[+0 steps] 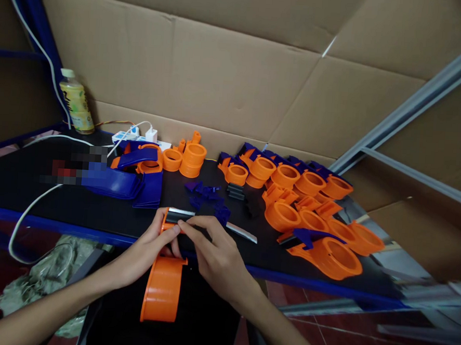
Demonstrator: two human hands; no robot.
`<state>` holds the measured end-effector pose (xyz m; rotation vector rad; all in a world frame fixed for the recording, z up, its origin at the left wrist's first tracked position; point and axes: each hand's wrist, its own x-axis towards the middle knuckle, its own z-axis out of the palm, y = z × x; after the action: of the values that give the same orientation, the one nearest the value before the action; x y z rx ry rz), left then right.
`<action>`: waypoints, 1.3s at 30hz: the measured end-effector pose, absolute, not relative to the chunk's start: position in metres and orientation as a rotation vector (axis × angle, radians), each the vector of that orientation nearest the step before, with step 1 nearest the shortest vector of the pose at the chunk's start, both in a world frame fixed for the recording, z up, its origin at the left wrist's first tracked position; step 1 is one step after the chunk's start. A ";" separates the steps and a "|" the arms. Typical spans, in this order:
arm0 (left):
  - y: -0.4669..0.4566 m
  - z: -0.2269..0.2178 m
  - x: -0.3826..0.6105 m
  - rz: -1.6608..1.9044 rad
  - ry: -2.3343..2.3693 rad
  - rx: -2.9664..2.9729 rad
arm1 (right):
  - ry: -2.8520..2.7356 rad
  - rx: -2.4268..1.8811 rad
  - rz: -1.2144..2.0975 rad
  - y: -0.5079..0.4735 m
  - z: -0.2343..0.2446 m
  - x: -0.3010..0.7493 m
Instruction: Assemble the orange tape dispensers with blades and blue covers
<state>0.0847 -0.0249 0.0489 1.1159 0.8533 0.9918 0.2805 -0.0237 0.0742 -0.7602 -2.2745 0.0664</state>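
My left hand [151,248] grips an orange tape-dispenser body [163,288] at its upper end, over the near edge of the black table [27,181]. My right hand [214,249] pinches a serrated metal blade [179,214] against the top of that orange body, with its fingers pressed together. A second metal blade [241,232] lies on the table just right of my right hand. Small blue clips [209,194] and black pieces [236,191] lie just beyond my hands.
Several orange dispenser bodies [310,208] crowd the table's right half, one with a blue handle [327,254] near the edge. Orange rings [190,159] and blue handles [128,179] sit at the left, with a power strip [133,135], white cable [33,207] and bottle [75,101]. Cardboard walls stand behind.
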 end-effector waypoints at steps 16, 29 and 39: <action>-0.017 0.059 0.082 1.120 0.753 0.744 | -2.456 -1.203 -0.185 0.002 0.054 0.272; -0.022 0.062 0.086 1.069 0.763 0.848 | -2.046 -1.028 0.079 -0.013 0.072 0.281; -0.019 0.060 0.081 1.061 0.723 0.752 | -1.929 -0.890 0.255 -0.010 0.063 0.269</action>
<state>0.0808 -0.0186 0.0596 0.7523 0.7230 1.0606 0.2690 -0.0099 0.0627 -0.8901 -1.9294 0.2546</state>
